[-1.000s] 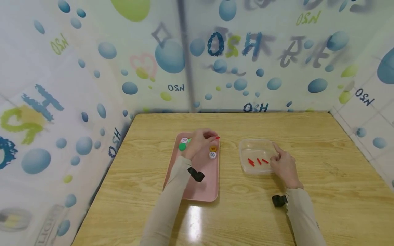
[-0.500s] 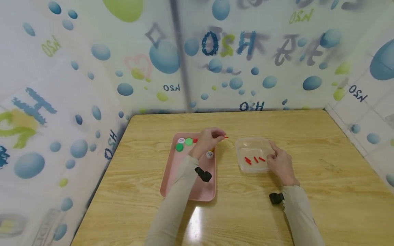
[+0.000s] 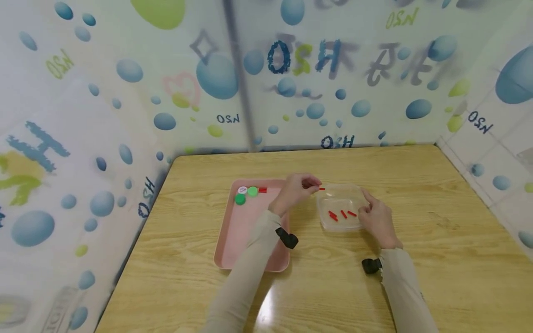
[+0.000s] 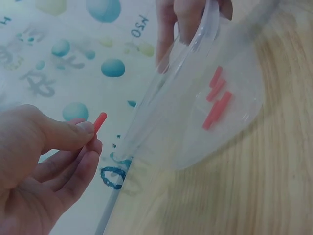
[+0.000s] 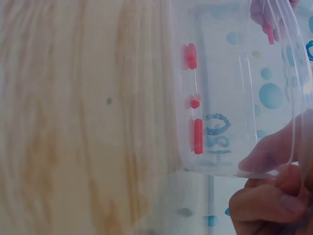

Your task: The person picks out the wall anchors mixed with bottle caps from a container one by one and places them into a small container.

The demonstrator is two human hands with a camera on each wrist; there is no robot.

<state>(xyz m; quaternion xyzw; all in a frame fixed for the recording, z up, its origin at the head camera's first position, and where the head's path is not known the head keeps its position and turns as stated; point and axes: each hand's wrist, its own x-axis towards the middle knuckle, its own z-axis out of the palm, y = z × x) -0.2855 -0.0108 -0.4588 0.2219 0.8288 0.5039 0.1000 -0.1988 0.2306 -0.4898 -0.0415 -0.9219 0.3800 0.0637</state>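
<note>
My left hand [image 3: 294, 192] pinches a short red stick [image 4: 100, 121] between thumb and fingertips, at the back left corner of a clear plastic container [image 3: 341, 203]. With thumb and fingers, my right hand [image 3: 379, 224] grips that container's right wall. Several red sticks [image 3: 333, 216] lie loose on its floor. To the left is a pink tray [image 3: 226, 240]. In its back left corner sit a white bottle cap [image 3: 242, 190], a light green cap [image 3: 252, 191] and a dark green cap [image 3: 240, 199]. Red sticks [image 3: 263, 190] lie side by side next to them. My left hand and sleeve hide the tray's right part.
Both tray and container stand on a wooden table [image 3: 175, 240]. A patterned curtain [image 3: 270, 106] hangs along the table's back edge, and a similar patterned wall [image 3: 62, 185] stands on the left.
My left hand has moved right with the red stick, from over the tray to the container's edge. The right hand has kept its grip. The camera view has shifted slightly.
</note>
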